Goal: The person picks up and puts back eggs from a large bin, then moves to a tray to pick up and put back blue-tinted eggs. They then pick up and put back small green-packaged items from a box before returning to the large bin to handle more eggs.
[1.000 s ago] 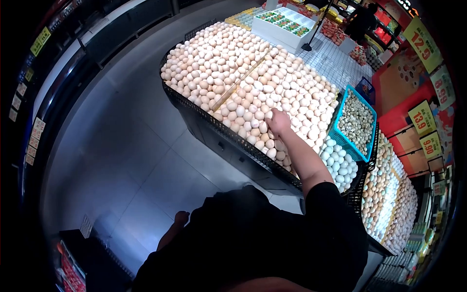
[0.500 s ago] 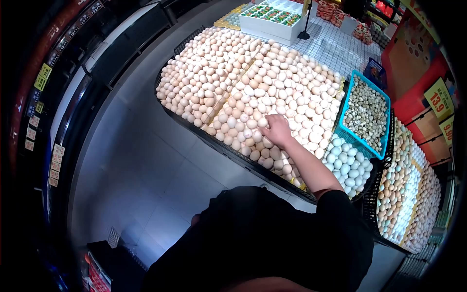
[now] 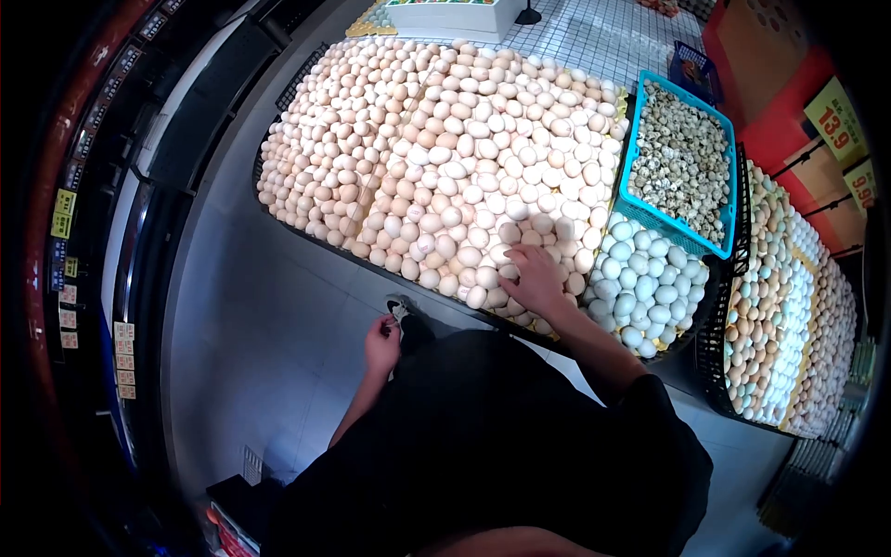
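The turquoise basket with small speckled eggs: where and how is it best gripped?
Probably grip the turquoise basket by its rim, midway along both long sides, from above: the rim is exposed there, while pale-blue eggs crowd the near end and speckled eggs fill it.

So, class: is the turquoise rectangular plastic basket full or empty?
Full, or nearly: in the turquoise basket, a heap of small speckled eggs hides the bottom and spreads out to the sides.

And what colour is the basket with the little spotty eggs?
The basket is bright turquoise blue; the head view shows it best.
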A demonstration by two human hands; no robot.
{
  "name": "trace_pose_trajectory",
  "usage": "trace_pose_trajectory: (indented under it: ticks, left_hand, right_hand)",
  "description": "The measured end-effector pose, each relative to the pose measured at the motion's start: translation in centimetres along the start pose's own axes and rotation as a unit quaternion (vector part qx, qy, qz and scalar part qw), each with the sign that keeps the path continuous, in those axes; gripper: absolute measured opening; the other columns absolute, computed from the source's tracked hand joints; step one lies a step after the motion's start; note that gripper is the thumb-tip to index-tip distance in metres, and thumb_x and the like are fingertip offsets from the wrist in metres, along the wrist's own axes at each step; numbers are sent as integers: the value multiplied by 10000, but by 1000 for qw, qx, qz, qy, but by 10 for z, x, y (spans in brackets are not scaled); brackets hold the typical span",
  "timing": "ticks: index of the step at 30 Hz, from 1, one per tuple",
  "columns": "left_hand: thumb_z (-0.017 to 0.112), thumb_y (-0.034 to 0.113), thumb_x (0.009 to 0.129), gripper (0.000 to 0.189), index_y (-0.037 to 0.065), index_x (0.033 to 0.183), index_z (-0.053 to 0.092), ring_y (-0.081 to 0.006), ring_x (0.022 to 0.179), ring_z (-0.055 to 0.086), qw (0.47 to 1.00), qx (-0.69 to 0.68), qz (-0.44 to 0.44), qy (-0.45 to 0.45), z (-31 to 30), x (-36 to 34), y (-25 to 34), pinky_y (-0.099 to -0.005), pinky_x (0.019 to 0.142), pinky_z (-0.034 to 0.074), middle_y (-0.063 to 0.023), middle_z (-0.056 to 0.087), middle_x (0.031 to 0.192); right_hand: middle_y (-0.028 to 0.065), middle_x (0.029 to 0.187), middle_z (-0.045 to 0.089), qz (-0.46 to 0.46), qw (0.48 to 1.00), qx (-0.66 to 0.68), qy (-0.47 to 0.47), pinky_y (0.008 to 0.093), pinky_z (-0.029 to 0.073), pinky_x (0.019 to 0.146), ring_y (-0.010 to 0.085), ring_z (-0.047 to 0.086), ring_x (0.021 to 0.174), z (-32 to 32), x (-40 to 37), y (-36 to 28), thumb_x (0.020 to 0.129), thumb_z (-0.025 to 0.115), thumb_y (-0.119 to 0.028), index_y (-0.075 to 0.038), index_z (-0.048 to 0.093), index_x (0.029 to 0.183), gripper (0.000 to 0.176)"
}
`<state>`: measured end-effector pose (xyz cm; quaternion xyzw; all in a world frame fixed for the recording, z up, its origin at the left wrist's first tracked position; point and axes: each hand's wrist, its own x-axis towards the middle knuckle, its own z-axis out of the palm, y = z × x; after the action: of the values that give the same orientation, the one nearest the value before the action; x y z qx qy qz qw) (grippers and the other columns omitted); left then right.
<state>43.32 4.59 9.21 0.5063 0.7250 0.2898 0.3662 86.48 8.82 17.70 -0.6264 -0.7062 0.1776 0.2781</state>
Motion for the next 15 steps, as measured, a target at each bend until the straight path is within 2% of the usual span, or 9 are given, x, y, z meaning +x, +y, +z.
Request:
trace_pose_trajectory:
  ticks: [2,6,7,8,11,13,14,15]
  left_hand:
    - [738,106,1029,293,-4,1300,747,-176,930,745,997,13,79,-8,2,14,34,-341,860,598,-113,813,1097]
    - [763,112,1014,298,11,1294,751,-175,928,722,986,24,161,-34,3,37,109,-343,864,597,-107,791,1131]
    - [758,81,1000,304,25,1298,748,-150,928,703,979,22,198,-37,7,45,122,-315,837,577,-77,784,1124]
    - [758,81,1000,304,25,1298,748,-150,928,703,979,22,196,-42,10,51,138,-315,837,577,-77,784,1124]
    - [766,108,996,302,33,1290,760,-191,948,721,967,1,242,-86,27,69,190,-349,870,589,-109,767,1099]
    - [785,144,961,352,33,1294,753,-271,1013,726,942,49,315,-108,39,82,223,-403,934,585,-132,755,1090]
    - [785,144,961,352,33,1294,753,-271,1013,726,941,48,316,-111,44,88,237,-403,934,585,-132,755,1090]
    - [803,174,938,396,42,1307,746,-309,1068,713,920,93,363,-118,50,94,252,-433,978,569,-144,752,1120]
  right_hand:
    - [114,1426,682,16,1000,0,6,508,446,1201,337,595,1372,-1,-2,-1,890,829,-340,-76,726,1330,523]
    - [115,1381,689,2,999,13,42,502,458,1187,347,601,1350,5,-7,6,873,827,-297,-83,728,1304,492]
    - [116,1359,692,-10,998,19,63,501,465,1181,350,604,1341,5,-7,7,867,826,-285,-88,730,1295,481]
    - [116,1359,692,-5,998,18,61,501,465,1181,350,604,1341,3,-9,6,867,826,-285,-88,730,1295,481]
    - [114,1314,697,3,998,21,66,495,483,1164,352,609,1325,-12,-9,8,859,822,-272,-92,733,1280,467]
    - [102,1314,702,31,997,-2,67,486,499,1151,346,616,1315,-19,-11,12,855,818,-269,-113,748,1277,455]
    - [102,1314,702,34,997,-4,68,486,499,1151,346,616,1315,-25,-12,10,855,818,-269,-113,748,1277,455]
    - [95,1319,703,52,996,0,68,484,503,1147,344,619,1309,-33,-13,9,853,818,-267,-124,758,1276,451]
